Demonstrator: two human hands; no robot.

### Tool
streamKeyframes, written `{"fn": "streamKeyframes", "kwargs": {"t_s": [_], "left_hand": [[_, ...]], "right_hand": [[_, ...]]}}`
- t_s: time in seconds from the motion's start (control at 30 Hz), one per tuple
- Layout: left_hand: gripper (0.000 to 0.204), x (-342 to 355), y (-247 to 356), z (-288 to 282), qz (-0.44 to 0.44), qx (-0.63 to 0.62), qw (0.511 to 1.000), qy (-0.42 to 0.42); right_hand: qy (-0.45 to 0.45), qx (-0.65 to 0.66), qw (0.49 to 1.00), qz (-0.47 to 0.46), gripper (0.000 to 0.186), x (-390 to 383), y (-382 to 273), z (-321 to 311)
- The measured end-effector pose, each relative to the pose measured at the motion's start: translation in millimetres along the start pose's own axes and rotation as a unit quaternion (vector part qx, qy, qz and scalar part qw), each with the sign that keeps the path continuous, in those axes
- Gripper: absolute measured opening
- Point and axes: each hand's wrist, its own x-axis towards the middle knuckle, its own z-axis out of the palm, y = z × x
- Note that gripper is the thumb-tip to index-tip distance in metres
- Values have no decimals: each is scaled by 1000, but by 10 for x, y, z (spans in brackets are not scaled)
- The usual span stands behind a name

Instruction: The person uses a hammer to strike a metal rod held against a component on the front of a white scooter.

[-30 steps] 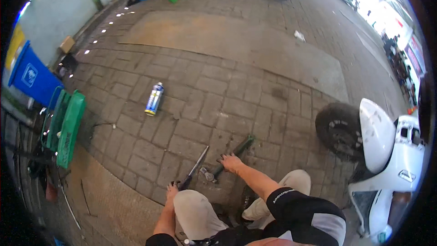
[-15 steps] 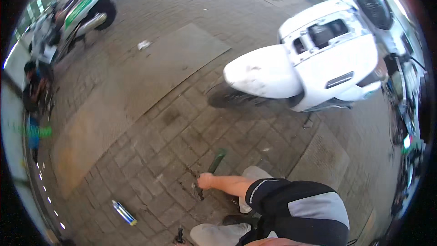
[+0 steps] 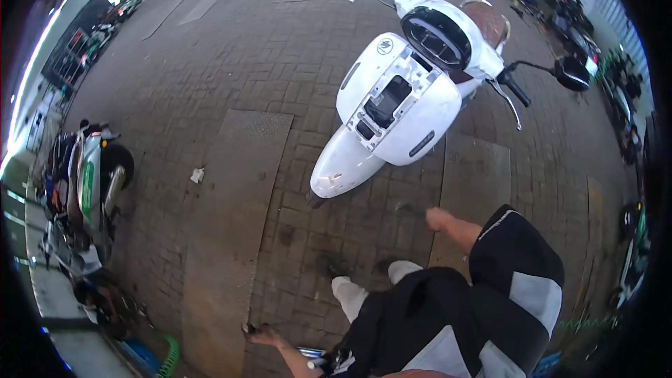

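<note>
My right hand (image 3: 439,219) is raised on the right, a little in front of the white scooter (image 3: 413,119). Its fingers look curled but are blurred, and I cannot make out what they hold. At the lower left, my left hand (image 3: 264,336) is closed around a small dark object (image 3: 248,327) whose kind is unclear. Close to my left forearm lies a blue and white tube (image 3: 310,352), partly hidden. The scooter stands upright with its front facing me. Its front panel is off, showing a dark opening (image 3: 388,101).
Flat metal plates (image 3: 231,231) lie on the brick floor, another plate (image 3: 483,168) to the right. A white and green motorbike (image 3: 87,182) stands at the left, with a green coiled hose (image 3: 169,357) below it. Several parked bikes (image 3: 574,28) line the right side. Crumpled white paper (image 3: 197,175) lies on the floor.
My view has turned, and the scooter's handlebars now show. My right hand, earlier low around a green-handled tool, has lifted and moved right. More of my left hand and forearm shows.
</note>
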Motion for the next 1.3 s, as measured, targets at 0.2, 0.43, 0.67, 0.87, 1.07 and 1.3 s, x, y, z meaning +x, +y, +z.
{"fn": "streamKeyframes", "kwargs": {"t_s": [0.2, 0.43, 0.67, 0.87, 1.07, 1.3], "left_hand": [[31, 1605, 1886, 1861, -57, -255, 901, -346], [53, 1938, 5331, 3422, 480, -178, 691, -511], [52, 1179, 7879, 4638, 646, -51, 629, -430], [54, 789, 8856, 5837, 745, -100, 583, -310], [45, 868, 9197, 6049, 720, -106, 596, -338], [32, 712, 9165, 6174, 791, -218, 499, -280]], "right_hand": [[63, 73, 928, 359, 19, -1007, 1016, 1248], [-25, 359, 784, 506, 19, -1710, -534, 2092], [-50, 545, 628, 553, 23, -1062, -1835, 2309], [143, 524, 626, 560, 36, -250, -2803, 2205], [268, 551, 520, 596, 26, 606, -3559, 1767], [407, 578, 360, 609, 24, 1619, -3768, 1071]]}}
